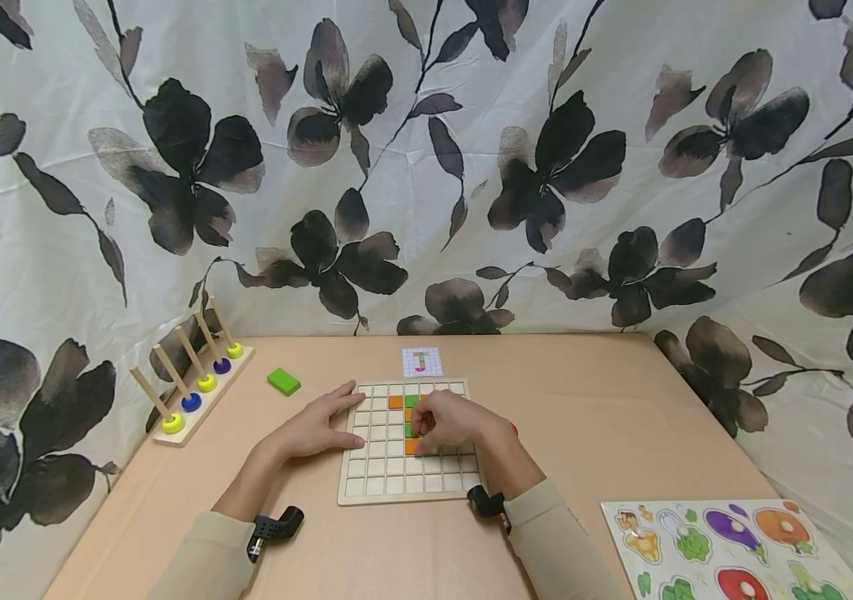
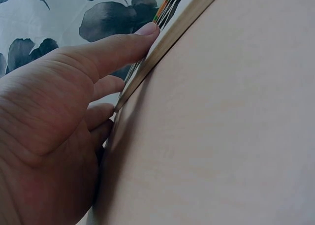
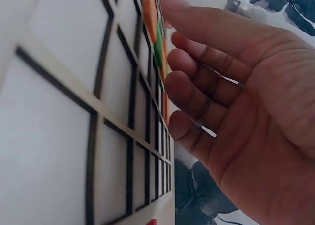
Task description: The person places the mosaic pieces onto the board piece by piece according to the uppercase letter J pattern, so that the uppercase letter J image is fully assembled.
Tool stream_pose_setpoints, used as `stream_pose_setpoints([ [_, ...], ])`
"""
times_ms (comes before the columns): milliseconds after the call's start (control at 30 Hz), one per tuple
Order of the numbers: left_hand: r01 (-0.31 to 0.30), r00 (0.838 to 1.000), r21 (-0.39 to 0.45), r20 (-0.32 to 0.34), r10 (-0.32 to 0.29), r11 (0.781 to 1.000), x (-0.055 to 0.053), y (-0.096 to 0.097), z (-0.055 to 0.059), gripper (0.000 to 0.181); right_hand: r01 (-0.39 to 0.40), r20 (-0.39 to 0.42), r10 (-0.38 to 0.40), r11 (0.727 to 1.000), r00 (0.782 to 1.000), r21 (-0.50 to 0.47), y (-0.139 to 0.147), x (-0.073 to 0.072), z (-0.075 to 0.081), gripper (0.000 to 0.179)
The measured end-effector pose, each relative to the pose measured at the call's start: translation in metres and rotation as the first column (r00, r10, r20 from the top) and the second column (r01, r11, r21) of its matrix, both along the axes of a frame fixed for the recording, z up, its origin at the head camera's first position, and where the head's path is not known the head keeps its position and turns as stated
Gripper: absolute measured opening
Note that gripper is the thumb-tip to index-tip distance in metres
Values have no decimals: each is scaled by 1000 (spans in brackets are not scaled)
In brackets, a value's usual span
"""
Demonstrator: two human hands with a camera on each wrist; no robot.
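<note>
A pale wooden grid board (image 1: 374, 486) lies on the table. Orange tiles (image 1: 396, 402) and green tiles (image 1: 411, 401) sit in its cells, in a short row at the top and a column below it. My left hand (image 1: 319, 425) rests at the board's left edge, fingers extended and thumb (image 2: 147, 32) on the rim. Over the tile column is my right hand (image 1: 447, 421), its fingers bent and thumb tip right at the lowest orange tile (image 1: 411, 447). In the right wrist view the fingers curl loosely beside the grid; I cannot tell whether thumb and forefinger pinch a tile.
A small pattern card (image 1: 422, 362) lies behind the board. A green block (image 1: 284, 382) is to its left, near a peg stand (image 1: 194, 408) with yellow and blue rings. At front right lies a vegetable puzzle board (image 1: 704, 567). Something red (image 1: 514, 429) shows behind the right wrist.
</note>
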State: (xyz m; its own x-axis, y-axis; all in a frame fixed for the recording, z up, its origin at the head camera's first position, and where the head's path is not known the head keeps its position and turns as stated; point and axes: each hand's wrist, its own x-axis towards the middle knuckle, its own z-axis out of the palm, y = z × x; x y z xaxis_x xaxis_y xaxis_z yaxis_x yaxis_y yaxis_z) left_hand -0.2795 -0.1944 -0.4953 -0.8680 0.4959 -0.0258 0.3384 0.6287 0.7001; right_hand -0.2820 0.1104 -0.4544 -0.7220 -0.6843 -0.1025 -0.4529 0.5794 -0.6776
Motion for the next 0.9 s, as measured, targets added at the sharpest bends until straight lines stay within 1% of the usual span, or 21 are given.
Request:
stream_pose_setpoints([
  [100,-1,1000,-2,-1,1,1000,0,0,0,89,19,-42,-21,999,999,-48,3,-2,4,20],
  [233,-2,1000,-3,-3,2,1000,0,1,1,89,61,-75,-69,993,995,-106,10,-4,10,23],
  [400,1,1000,-12,-8,-1,1000,1,0,1,89,123,-88,-135,984,987,-128,20,-5,18,30],
  [533,0,1000,-12,-8,0,1000,1,1,2,89,170,-120,-188,975,975,-144,29,-5,23,33],
  [733,-1,1000,-15,-7,1,1000,2,1,2,89,251,-124,-272,954,954,-165,41,-5,27,30],
  [900,-7,1000,-14,4,7,1000,1,1,1,89,300,-113,-322,937,940,-176,49,-6,29,31],
])
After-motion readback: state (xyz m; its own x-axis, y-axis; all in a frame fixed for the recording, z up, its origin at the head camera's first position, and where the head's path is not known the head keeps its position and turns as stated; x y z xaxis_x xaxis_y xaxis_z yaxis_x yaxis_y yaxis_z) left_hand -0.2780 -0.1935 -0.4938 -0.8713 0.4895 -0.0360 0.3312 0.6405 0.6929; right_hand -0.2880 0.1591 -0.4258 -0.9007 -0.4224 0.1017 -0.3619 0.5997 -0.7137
